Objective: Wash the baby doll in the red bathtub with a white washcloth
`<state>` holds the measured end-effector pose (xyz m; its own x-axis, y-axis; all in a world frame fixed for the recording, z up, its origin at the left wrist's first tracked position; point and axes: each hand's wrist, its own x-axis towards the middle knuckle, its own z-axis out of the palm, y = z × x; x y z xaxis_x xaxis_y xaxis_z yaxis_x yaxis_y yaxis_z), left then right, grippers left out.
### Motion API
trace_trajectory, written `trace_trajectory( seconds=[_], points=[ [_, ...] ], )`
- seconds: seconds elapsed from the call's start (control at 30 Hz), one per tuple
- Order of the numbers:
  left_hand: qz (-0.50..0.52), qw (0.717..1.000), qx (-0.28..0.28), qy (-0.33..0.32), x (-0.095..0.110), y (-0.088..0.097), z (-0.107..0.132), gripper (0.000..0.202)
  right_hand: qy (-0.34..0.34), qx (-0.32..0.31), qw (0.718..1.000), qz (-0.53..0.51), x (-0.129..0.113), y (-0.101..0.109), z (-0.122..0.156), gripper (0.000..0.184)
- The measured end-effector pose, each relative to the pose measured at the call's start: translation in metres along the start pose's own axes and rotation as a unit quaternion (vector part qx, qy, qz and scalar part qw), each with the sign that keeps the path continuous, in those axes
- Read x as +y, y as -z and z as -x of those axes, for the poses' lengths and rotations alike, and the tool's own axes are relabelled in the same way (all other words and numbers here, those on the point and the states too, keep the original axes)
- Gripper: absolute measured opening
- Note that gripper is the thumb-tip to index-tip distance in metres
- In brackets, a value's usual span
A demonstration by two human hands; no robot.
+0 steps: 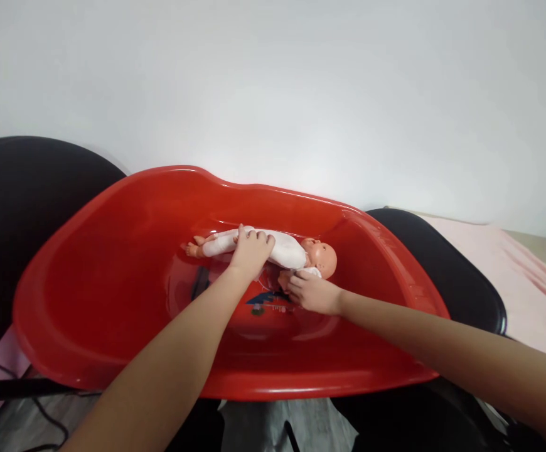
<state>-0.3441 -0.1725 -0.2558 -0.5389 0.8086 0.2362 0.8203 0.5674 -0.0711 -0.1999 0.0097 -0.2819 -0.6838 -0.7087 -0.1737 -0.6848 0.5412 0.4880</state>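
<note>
A baby doll (292, 250) in a white suit lies on its back in a big red plastic tub (113, 251), head to the right, feet to the left. My left hand (250, 251) rests over the doll's hips and legs, fingers curled around its body. My right hand (313, 292) is at the doll's near arm and shoulder, just below its head, with the fingers closed on the arm or the white cloth there.
The tub stands across two black chairs (23, 207) (447, 270). A pink-covered surface (513, 276) lies at the right, a white wall behind. A coloured sticker (266, 302) shows on the tub's floor. Cables lie on the floor at lower left.
</note>
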Motion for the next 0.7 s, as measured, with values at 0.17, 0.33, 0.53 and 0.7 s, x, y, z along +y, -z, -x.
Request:
trace_trajectory(
  seconds=[0.17,0.33,0.53,0.7],
  points=[
    [-0.001,1.000,-0.007,0.000,0.000,0.001,0.000,0.034,0.044,0.036,0.998,-0.002,-0.019,0.003,-0.057,0.031],
    [-0.038,0.999,0.001,0.010,0.002,0.000,-0.001,0.031,0.009,-0.011,1.000,0.024,0.001,-0.008,-0.081,0.031],
    [-0.061,0.998,0.013,0.009,0.007,0.001,-0.003,0.028,-0.021,-0.032,0.999,0.015,0.014,-0.013,-0.046,0.030],
    [-0.080,0.997,-0.001,0.012,0.011,0.004,-0.002,0.027,-0.082,-0.081,0.993,-0.027,0.016,0.001,0.007,0.023]
  ],
)
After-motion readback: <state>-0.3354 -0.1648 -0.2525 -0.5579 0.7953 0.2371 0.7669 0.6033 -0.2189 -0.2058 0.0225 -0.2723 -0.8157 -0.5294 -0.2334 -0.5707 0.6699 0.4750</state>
